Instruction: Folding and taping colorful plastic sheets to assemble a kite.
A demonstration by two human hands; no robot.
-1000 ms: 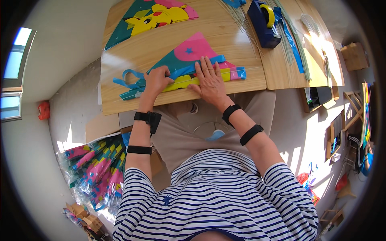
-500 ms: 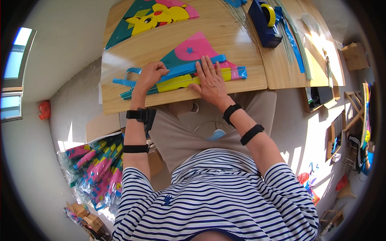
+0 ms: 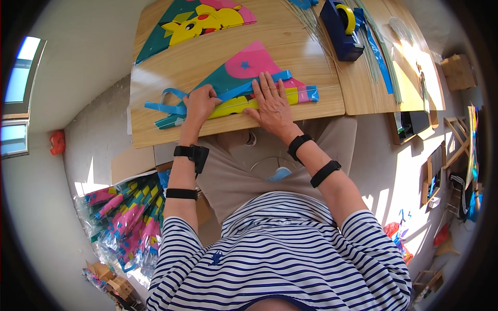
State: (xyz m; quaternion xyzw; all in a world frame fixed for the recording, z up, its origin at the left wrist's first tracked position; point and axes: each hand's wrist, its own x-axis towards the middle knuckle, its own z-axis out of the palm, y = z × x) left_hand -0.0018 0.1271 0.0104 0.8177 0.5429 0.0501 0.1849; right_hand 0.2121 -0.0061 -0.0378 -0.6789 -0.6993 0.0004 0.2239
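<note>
A folded kite [image 3: 225, 76] in teal, pink and yellow lies on the table in front of me, a thin rod along its near edge. A long blue ribbon [image 3: 241, 89] runs across it and loops off its left end. My right hand [image 3: 272, 106] presses flat on the kite and ribbon, fingers stretched out. Over the kite's left part, my left hand [image 3: 199, 106] is closed with bent fingers on the ribbon; its fingertips are partly hidden. Farther back lies a second kite [image 3: 207, 26] with a yellow cartoon figure.
On the wooden table [image 3: 306, 122], a dark blue tape dispenser [image 3: 342, 36] stands back right beside thin rods [image 3: 381, 46] and a blue strip [image 3: 381, 65]. Packed kites [image 3: 124, 217] in clear plastic are heaped at my lower left. An open box [image 3: 412, 127] sits right of the table.
My left hand has moved a little right and nearer to me along the kite, and the ribbon's left part has shifted. My right hand has stayed in place.
</note>
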